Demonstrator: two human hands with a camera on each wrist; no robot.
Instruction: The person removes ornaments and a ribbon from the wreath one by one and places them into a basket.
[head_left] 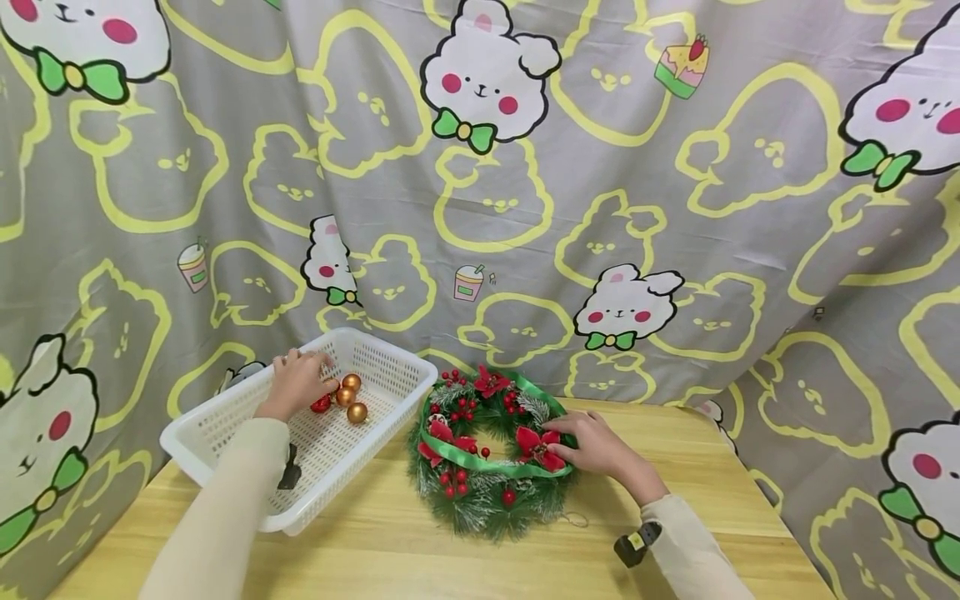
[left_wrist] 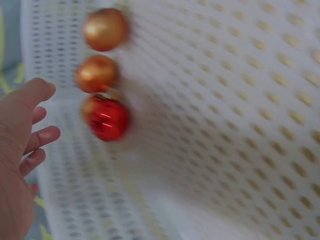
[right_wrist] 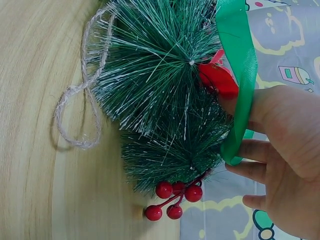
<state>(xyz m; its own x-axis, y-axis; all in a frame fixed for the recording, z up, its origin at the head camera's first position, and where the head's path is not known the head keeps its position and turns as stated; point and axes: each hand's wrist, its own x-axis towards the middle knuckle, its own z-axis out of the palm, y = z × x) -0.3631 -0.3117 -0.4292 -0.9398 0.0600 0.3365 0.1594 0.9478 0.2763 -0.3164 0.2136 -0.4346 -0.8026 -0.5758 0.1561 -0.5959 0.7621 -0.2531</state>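
Observation:
A green Christmas wreath (head_left: 487, 508) with red berries, red flowers and frosted needles lies on the table. Green ribbon (right_wrist: 242, 85) loops over it. My right hand (head_left: 600, 446) holds the wreath's right edge, thumb by a red flower (head_left: 534, 443) and fingers at the ribbon. Inside a white perforated plastic basket (head_left: 372, 463) are several gold balls (head_left: 357, 412) and a shiny red ball (left_wrist: 109, 120). Above them, my left hand (head_left: 297, 382) reaches in with loosely bent fingers; the left wrist view shows it apart from the balls and holding nothing.
A twine loop (right_wrist: 74, 90) trails from the wreath onto the wooden table (head_left: 652, 512). Behind and at both sides hangs a grey patterned curtain (head_left: 510, 275), close to the table's back edge. The basket stands left of the wreath.

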